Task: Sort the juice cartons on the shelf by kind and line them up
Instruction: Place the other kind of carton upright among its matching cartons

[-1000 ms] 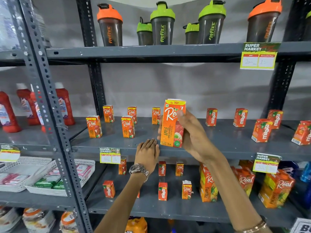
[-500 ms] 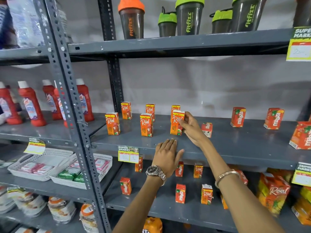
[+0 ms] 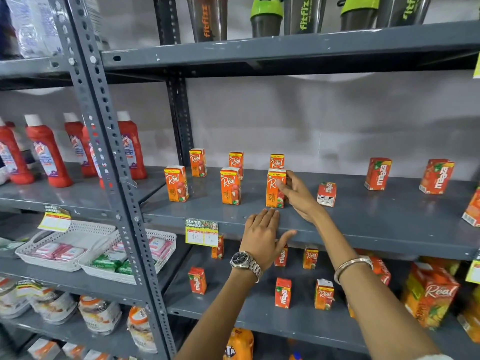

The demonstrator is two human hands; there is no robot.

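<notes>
On the grey middle shelf (image 3: 363, 224) stand small orange Real juice cartons in two rows of three. My right hand (image 3: 296, 196) grips the front-right one, an apple Real carton (image 3: 272, 196), which stands upright on the shelf. Beside it to the left are two more front Real cartons (image 3: 230, 186) (image 3: 176, 183). Red Maaza cartons (image 3: 378, 173) (image 3: 437, 176) stand further right, and one Maaza carton (image 3: 326, 194) lies tipped just right of my hand. My left hand (image 3: 265, 235) rests flat on the shelf's front edge, fingers spread, holding nothing.
A perforated steel upright (image 3: 109, 162) divides the bays. Red bottles (image 3: 46, 152) stand left. Shaker bottles (image 3: 266, 19) line the top shelf. Below are mixed small cartons (image 3: 283, 293), large Real packs (image 3: 428, 294) and white baskets (image 3: 65, 248). A price tag (image 3: 201, 232) hangs from the shelf edge.
My right hand carried the apple Real carton from mid-air down onto the shelf, in line with the front row. The view shifted left and closer. My left hand stayed on the edge.
</notes>
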